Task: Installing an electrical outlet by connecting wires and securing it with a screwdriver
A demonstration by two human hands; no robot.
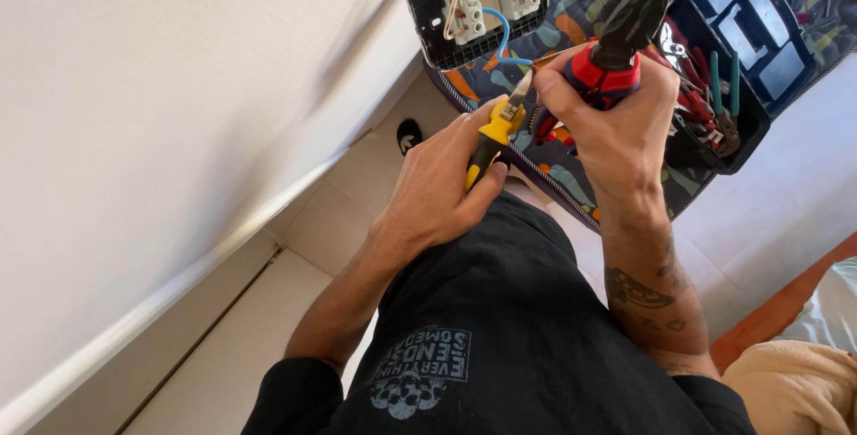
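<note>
My left hand (444, 187) grips a yellow-and-black handled tool (494, 134) whose metal tip meets a blue wire (505, 35). My right hand (614, 119) is closed around red-and-black pliers (625, 31), jaws pointing up and away. The blue wire runs up to a black-framed switch plate (476, 2) with white modules and beige wires, lying face down on a patterned cloth (571, 15). Both hands work close together just below the plate.
An open dark blue tool case (745, 37) with red and green handled tools lies to the right on the cloth. A white wall (161, 113) and baseboard fill the left. Tiled floor, my black shorts and a beige fabric lie below.
</note>
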